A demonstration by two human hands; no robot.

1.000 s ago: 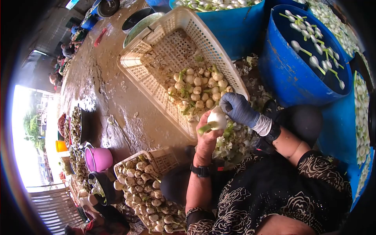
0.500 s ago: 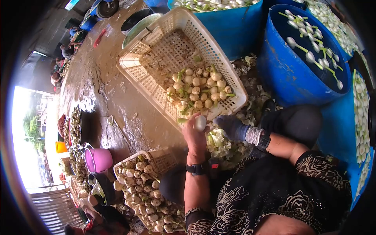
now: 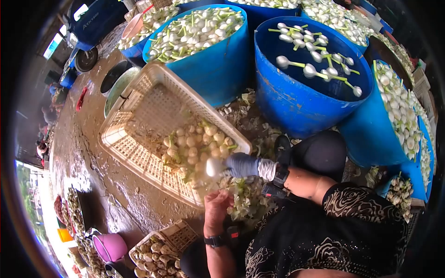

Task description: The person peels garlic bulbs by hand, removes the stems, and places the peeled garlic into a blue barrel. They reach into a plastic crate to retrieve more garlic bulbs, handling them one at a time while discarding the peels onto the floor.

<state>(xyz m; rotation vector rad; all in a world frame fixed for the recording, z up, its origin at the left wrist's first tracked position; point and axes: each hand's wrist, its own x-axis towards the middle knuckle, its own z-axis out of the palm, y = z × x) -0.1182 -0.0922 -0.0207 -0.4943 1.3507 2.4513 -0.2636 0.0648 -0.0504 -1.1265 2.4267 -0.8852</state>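
Note:
My right hand (image 3: 243,165), in a blue-grey glove with a white wrap at the wrist, grips a smooth white peeled bulb (image 3: 214,167), blurred by motion. It is over the near end of a cream plastic basket (image 3: 139,147). Inside the basket lie several cream-coloured bulbs (image 3: 192,141) with green stubs. My left hand (image 3: 217,204), bare with a black wristband, is below the basket's near corner. Its fingers are curled and slightly smeared; what they hold, if anything, is hidden. Pale peelings (image 3: 248,199) are heaped beside it.
A blue tub (image 3: 296,109) of water with floating white bulbs stands ahead on the right. Another blue tub (image 3: 208,78) is heaped with stemmed bulbs. A second basket (image 3: 178,234) of unpeeled bulbs and a pink bucket (image 3: 110,247) sit at lower left on wet ground.
The white bulb has passed from my left hand to my gloved right hand. My left hand has drawn back from the basket. The view has swung to the right.

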